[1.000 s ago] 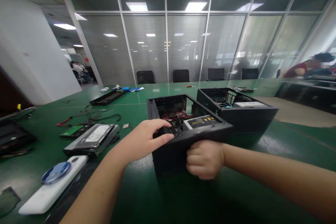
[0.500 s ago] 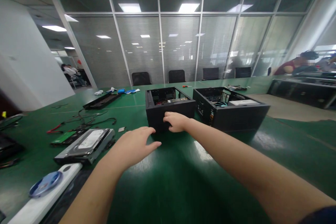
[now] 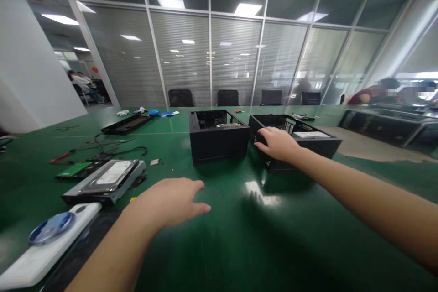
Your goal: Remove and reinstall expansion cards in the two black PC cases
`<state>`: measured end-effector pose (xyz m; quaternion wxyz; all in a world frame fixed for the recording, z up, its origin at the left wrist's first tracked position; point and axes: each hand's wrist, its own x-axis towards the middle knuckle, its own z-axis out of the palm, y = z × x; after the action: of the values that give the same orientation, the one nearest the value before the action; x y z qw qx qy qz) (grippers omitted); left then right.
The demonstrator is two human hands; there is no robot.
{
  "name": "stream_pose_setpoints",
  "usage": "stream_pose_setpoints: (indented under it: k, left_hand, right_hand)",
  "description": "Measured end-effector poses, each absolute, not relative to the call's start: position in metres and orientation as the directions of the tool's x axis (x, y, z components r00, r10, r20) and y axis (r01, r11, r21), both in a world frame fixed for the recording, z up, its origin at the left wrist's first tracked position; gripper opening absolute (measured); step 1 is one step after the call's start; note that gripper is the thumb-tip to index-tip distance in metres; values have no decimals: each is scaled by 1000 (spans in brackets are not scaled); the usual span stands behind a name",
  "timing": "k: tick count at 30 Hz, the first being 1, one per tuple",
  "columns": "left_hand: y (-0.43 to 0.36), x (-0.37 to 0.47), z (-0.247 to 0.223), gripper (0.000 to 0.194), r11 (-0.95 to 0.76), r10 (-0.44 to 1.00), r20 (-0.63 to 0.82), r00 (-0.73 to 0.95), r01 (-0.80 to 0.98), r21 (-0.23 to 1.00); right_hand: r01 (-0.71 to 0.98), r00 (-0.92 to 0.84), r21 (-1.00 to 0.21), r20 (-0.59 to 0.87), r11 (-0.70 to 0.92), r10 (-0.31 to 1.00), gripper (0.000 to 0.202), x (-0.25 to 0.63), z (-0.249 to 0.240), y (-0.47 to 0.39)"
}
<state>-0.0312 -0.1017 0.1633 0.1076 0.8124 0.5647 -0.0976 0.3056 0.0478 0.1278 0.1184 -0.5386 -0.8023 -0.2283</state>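
Two open black computer cases stand side by side on the green table (image 3: 232,246). Over the near left edge of the right computer case (image 3: 320,147) is my right hand (image 3: 277,143), fingers stretched forward and thumb apart. Whether its fingertips touch the case, I cannot tell. The left computer case (image 3: 219,143) has nothing on its front face. My left hand (image 3: 171,203) hovers above the table nearer to me, empty, its thumb and fingers spread. To the left of that hand lies a hard drive in a metal bracket (image 3: 109,178).
Left of me are a white power bank-like slab (image 3: 30,264) with a blue round disc (image 3: 51,228) on it, a green circuit board (image 3: 73,171), and loose cables (image 3: 102,148). A black panel (image 3: 128,124) lies farther back. People sit at the far right.
My right hand has moved right, from the front of the left computer case to the right one. My left hand has dropped slightly lower in view and stays spread.
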Motion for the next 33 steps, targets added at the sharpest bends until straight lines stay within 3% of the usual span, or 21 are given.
stream_pose_setpoints:
  k: [4, 9, 16, 30, 33]
  left_hand:
    - [-100, -29, 159, 63, -329, 889, -325, 322, 944, 37]
    - [-98, -27, 157, 67, -344, 868, -363, 337, 938, 48]
    - [-99, -21, 151, 61, -395, 838, -364, 406, 912, 108]
    - [-94, -18, 140, 60, -417, 822, -384, 420, 904, 95]
    - [-102, -13, 148, 53, -450, 821, -333, 464, 884, 124]
  right_hand:
    - [963, -240, 209, 366, 172, 899, 69, 373, 110, 49]
    - [959, -272, 213, 512, 187, 814, 64, 403, 86, 61]
    - [966, -249, 74, 535, 250, 807, 65, 404, 88, 58]
    - [944, -209, -72, 624, 322, 753, 54, 380, 83, -64]
    - [947, -185, -96, 620, 307, 763, 56, 371, 85, -100]
